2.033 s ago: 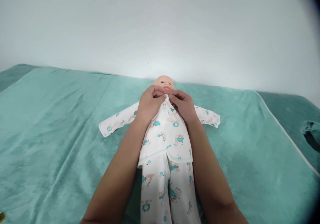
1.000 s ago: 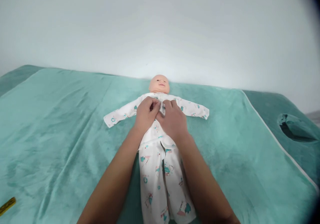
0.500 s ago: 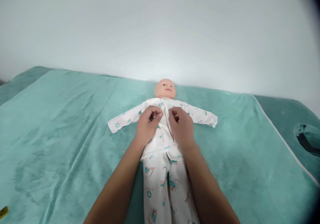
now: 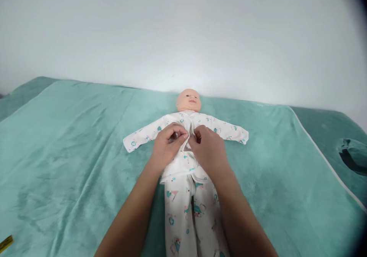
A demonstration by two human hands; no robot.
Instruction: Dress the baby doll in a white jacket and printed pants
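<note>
A baby doll (image 4: 188,100) lies on its back, dressed in a white printed shirt (image 4: 177,167) and matching trousers (image 4: 179,215). The sleeves are spread out to both sides. At the chest, my left hand (image 4: 170,140) pinches one edge of the shirt's front opening between thumb and fingertips. My right hand (image 4: 208,144) is closed on the opposite edge, close beside the left. The cloth is lifted a little between them. Whether a button or snap lies under the fingertips is hidden.
A green blanket (image 4: 86,165) with some creases covers the bed, against a white wall (image 4: 183,31). On the right edge lies a clear item with a dark band (image 4: 352,161), not clearly identifiable. A yellow strip (image 4: 6,244) shows at the lower left.
Both hands have moved slightly down the shirt front and pulled the cloth up between them. The view has shifted a little.
</note>
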